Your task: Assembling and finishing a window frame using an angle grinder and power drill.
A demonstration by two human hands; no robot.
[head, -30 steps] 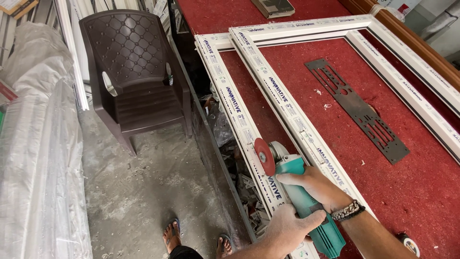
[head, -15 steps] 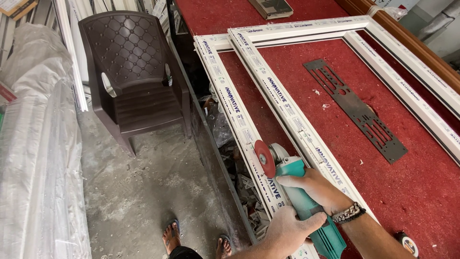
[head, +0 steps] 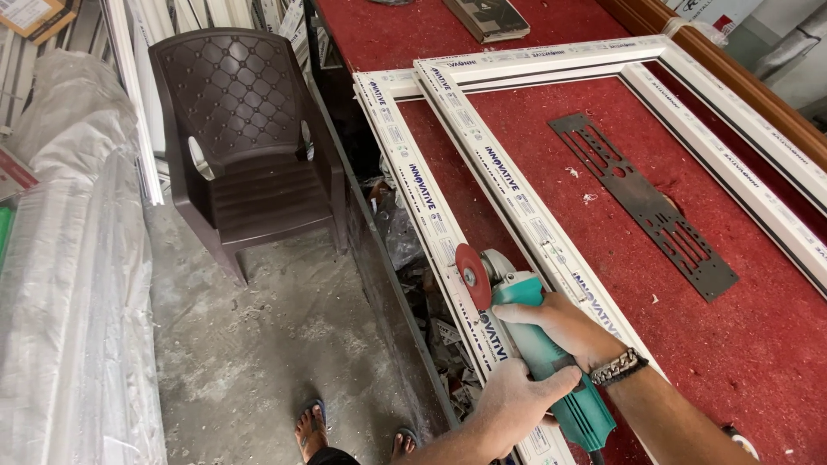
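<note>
Hands low in the frame, right of centre, both clenched on teal angle grinder (head: pixel 538 349): right hand (head: pixel 564 327) over the body near its head, left hand (head: pixel 512 405) lower along the grip. Red disc (head: pixel 472 275) upright against white window frame (head: pixel 431 207) on red table (head: pixel 689 344). Perforated metal plate (head: pixel 642 202) to the right, well apart. Brown plastic chair (head: pixel 245 146) upper left, on the floor.

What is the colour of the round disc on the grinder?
The disc is red, with a grey metal centre; the grinder body is teal. The head view shows it.
</note>
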